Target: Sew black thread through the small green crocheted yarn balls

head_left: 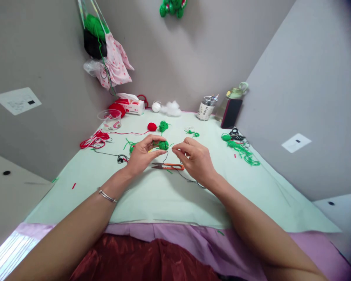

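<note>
A small green crocheted piece is held between the thumb and fingers of my left hand, above the middle of the table. Just to its right, my right hand is pinched, with a thin light tip showing at its fingertips; what it grips is too small to name. Dark thread hangs from the green piece and trails below my right hand. Orange-handled thread snips lie on the table under and between both hands. Another green piece sits partly hidden behind my left hand.
Red yarn, a plastic tub and a tissue box are at the left. Behind my hands lie a red ball and white stuffing. A pen holder, phone and green yarn are at the right.
</note>
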A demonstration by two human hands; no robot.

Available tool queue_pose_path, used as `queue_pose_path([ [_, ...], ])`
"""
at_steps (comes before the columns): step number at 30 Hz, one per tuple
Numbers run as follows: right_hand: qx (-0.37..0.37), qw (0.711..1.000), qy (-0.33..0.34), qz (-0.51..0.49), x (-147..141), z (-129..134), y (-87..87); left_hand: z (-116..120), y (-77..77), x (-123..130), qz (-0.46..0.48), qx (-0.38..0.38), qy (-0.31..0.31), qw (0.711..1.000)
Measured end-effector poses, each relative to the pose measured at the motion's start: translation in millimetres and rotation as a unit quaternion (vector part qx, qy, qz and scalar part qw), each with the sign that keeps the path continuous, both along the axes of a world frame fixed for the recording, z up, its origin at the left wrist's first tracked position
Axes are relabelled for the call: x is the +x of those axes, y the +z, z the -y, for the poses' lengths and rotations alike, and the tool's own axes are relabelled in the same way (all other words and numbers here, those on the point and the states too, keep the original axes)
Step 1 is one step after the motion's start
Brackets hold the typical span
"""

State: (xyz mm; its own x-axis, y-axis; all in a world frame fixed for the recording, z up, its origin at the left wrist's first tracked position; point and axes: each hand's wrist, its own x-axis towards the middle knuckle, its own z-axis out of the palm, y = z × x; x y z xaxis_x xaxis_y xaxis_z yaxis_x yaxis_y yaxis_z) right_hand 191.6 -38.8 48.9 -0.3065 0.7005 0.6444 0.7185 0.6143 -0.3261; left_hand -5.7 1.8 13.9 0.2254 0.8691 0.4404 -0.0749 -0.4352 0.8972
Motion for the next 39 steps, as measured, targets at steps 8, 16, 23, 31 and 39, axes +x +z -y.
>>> queue_pose_path([
  [8, -0.003, 1.000, 0.005, 0.009, 0.2, 0.1, 0.2, -0.7, -0.7, 0.3, 0.000, 0.003, 0.001, 1.000],
  [16, -0.023, 1.000, 0.010, 0.004, -0.8, 2.0, -0.6, -0.2, -0.1, 0.6, 0.000, 0.001, 0.000, 1.000],
  [23, -0.269, 0.915, 0.062, -0.294, -4.5, -3.4, 2.0, 3.1, 2.3, 1.7, 0.002, -0.005, 0.015, 1.000],
  [31, -0.517, 0.712, 0.161, -0.447, -18.1, -6.5, -16.0, 2.9, -1.0, 1.4, -0.021, 0.021, 0.064, 0.998],
  [39, -0.456, 0.723, 0.149, -0.497, -15.0, -6.9, -10.7, 1.9, -3.4, 2.1, -0.072, 0.056, 0.055, 0.994],
])
